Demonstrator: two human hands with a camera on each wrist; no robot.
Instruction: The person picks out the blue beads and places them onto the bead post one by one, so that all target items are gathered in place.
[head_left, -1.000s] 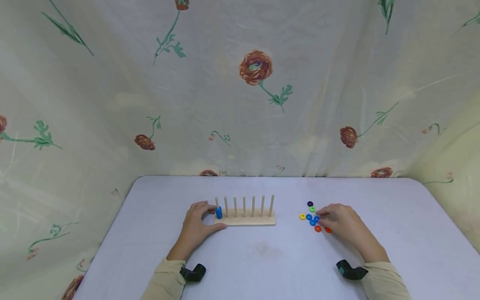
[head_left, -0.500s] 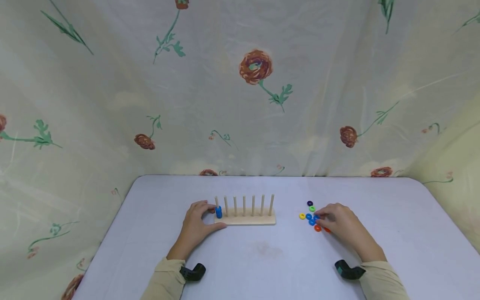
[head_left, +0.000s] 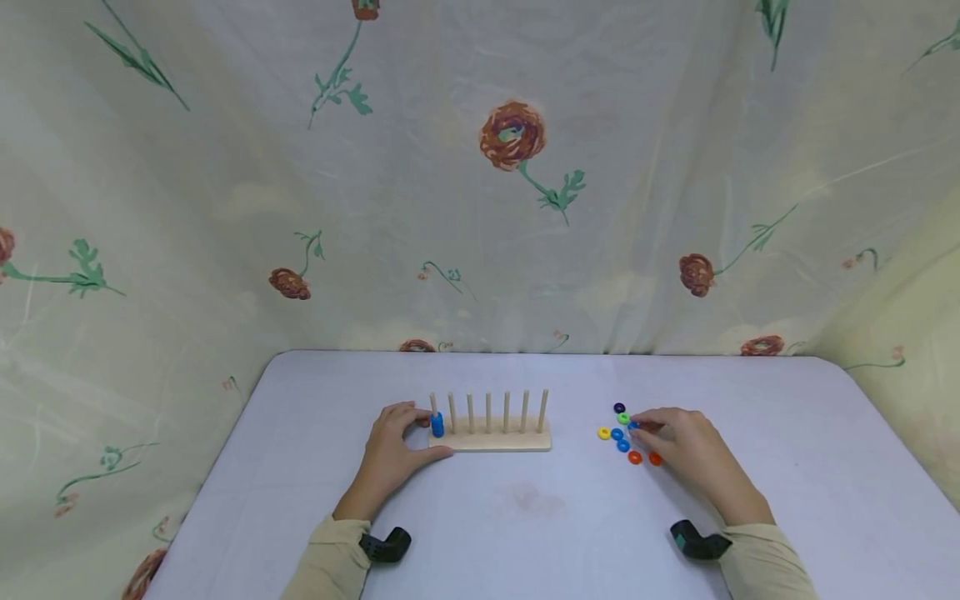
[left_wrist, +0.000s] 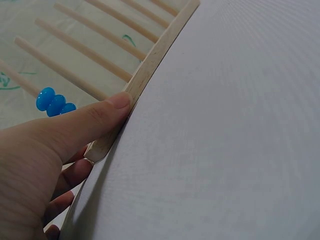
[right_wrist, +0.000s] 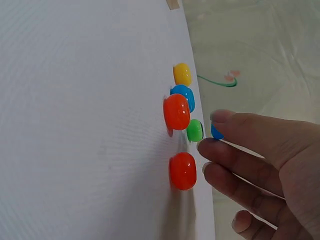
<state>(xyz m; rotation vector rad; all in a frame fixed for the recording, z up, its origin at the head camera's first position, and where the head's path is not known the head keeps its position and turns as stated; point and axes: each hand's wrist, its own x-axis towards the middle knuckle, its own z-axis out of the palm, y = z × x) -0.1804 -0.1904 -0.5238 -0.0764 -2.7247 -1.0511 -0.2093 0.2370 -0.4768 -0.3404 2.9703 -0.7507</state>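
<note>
My left hand [head_left: 392, 446] grips the left end of a wooden peg rack [head_left: 491, 443], thumb along the front edge of its base. Several thin pegs stand up from it. Blue beads [left_wrist: 56, 104] are stacked on the leftmost peg; the others look bare. Off to the right, my right hand [head_left: 686, 446] pinches a blue bead [right_wrist: 216, 131] between thumb and forefinger, just above the table. Close by lie a green bead [head_left: 624, 418], a yellow bead [head_left: 603, 433], two blue beads [head_left: 617, 434], a dark purple bead [head_left: 619, 408] and two orange-red beads [right_wrist: 183, 171].
A white-covered table [head_left: 525, 533] carries everything. Behind it hangs a flower-patterned curtain [head_left: 615, 192]. A black wrist device sits on each forearm, the left one [head_left: 386, 546] and the right one [head_left: 701, 540].
The right hand's fingertips have risen slightly with a blue bead between them, away from the other beads. The left hand and rack have stayed put.
</note>
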